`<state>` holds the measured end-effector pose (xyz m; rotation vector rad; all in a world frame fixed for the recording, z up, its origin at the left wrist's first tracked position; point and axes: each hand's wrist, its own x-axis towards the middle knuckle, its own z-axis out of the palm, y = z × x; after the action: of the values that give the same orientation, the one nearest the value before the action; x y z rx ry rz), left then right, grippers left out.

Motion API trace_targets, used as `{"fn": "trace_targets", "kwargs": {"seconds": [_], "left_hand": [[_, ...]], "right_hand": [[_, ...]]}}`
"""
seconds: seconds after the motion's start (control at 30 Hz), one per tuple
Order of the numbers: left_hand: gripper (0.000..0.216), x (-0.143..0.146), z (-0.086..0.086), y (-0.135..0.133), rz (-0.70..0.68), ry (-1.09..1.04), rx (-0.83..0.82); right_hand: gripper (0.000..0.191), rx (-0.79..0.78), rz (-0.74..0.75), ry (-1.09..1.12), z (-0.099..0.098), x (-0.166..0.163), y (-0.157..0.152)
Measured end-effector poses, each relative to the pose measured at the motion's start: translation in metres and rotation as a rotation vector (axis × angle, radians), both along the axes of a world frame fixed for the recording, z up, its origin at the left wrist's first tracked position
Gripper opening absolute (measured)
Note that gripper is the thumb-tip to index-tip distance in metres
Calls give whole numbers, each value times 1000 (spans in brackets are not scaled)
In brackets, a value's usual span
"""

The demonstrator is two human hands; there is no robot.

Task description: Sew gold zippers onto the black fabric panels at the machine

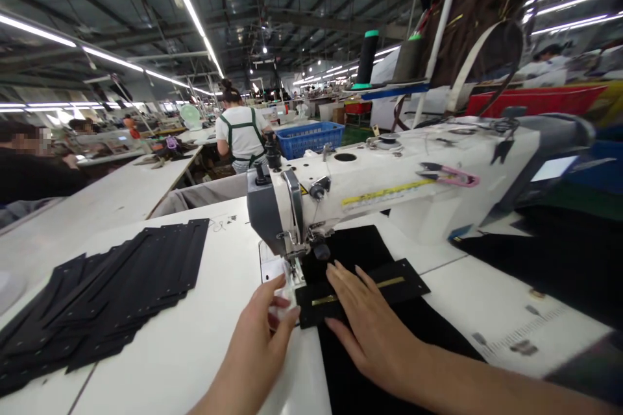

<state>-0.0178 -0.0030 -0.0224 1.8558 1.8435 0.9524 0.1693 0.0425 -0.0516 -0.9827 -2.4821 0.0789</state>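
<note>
My right hand (367, 324) lies flat, fingers stretched out, on a black strip (409, 279) with a gold-coloured line along its middle. Beneath that strip a longer black fabric panel (360, 243) runs under the sewing machine arm. My left hand (257, 343) is beside the strip's left end, close to the presser foot (293, 272). Its thumb and index finger are apart and its other fingers curl inward; the thumb tip is at the strip's edge. The white sewing machine (379, 175) stands over the work, its needle area partly hidden.
Black strips (131, 279) with small holes are piled on the table at left. Pink-handled thread snips (450, 174) lie on the machine arm. Thread cones (367, 58) stand behind it. A blue basket (311, 138) and a person in a green apron (239, 130) are beyond.
</note>
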Motion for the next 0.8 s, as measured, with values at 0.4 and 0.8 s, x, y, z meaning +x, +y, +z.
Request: {"fn": "trace_targets", "kwargs": {"seconds": [0.4,0.8], "left_hand": [[16,25,15,-36,-17,62,-123],[34,-25,44,-131,149,-329,-131]], "right_hand": [[33,-393,-401,291,34,93,14],[26,-392,-81,490,56,40,-49]]}}
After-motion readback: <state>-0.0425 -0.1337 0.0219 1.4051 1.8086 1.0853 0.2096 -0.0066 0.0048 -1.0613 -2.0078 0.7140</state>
